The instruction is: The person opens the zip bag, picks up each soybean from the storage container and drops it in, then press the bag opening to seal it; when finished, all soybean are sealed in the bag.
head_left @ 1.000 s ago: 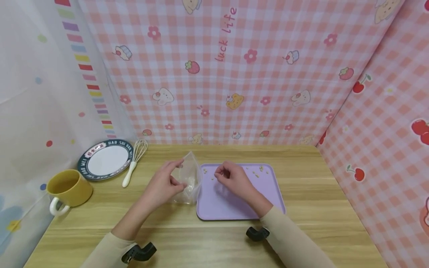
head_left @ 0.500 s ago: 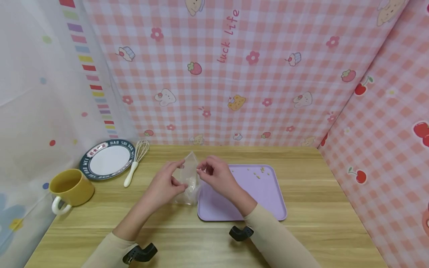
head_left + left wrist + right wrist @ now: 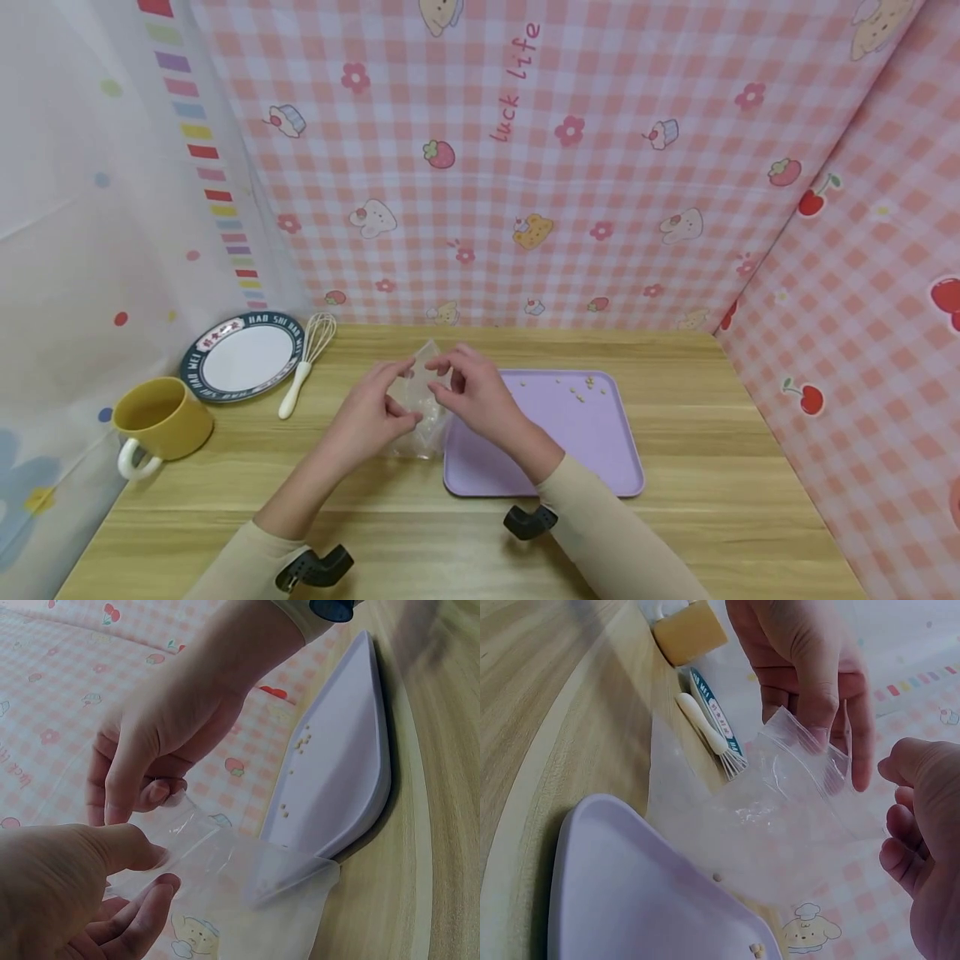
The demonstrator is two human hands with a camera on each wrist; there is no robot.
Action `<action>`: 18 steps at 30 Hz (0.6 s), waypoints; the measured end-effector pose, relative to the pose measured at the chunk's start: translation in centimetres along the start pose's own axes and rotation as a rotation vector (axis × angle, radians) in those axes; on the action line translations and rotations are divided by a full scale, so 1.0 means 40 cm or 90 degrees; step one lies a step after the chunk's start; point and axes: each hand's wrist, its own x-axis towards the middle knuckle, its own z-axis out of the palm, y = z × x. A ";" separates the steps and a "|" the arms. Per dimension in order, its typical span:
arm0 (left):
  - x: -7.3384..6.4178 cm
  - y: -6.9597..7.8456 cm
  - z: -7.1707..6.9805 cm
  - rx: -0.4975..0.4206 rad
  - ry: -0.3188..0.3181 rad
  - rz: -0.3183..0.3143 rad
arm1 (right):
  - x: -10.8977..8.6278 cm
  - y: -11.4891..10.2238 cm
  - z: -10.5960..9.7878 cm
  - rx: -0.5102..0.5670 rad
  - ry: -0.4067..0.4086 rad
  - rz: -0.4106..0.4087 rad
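Left hand pinching clear bag near zip mouth; right hand at mouth, thumb and index parted, nothing visible between. Apparent step, filling: mouth best held wide, yellow pellets released well inside. Bag between hands, beside left edge of purple tray; pellets scattered toward tray's far side.

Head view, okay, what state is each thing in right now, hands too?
Clear bag: held upright by the left hand
Right hand: at the bag, thumb and forefinger apart
Purple tray: lying flat
Yellow pieces: scattered on the tray
Yellow mug: upright
Plate: face up, nothing on it
Whisk: lying beside the plate
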 end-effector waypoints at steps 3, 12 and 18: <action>-0.001 -0.001 0.001 -0.001 -0.002 -0.004 | -0.006 0.002 -0.006 0.009 0.004 -0.002; 0.000 0.004 0.004 0.002 0.004 -0.014 | -0.044 0.049 -0.072 0.060 0.058 0.074; -0.001 0.009 0.004 0.000 0.000 -0.017 | -0.081 0.116 -0.130 0.032 0.029 0.148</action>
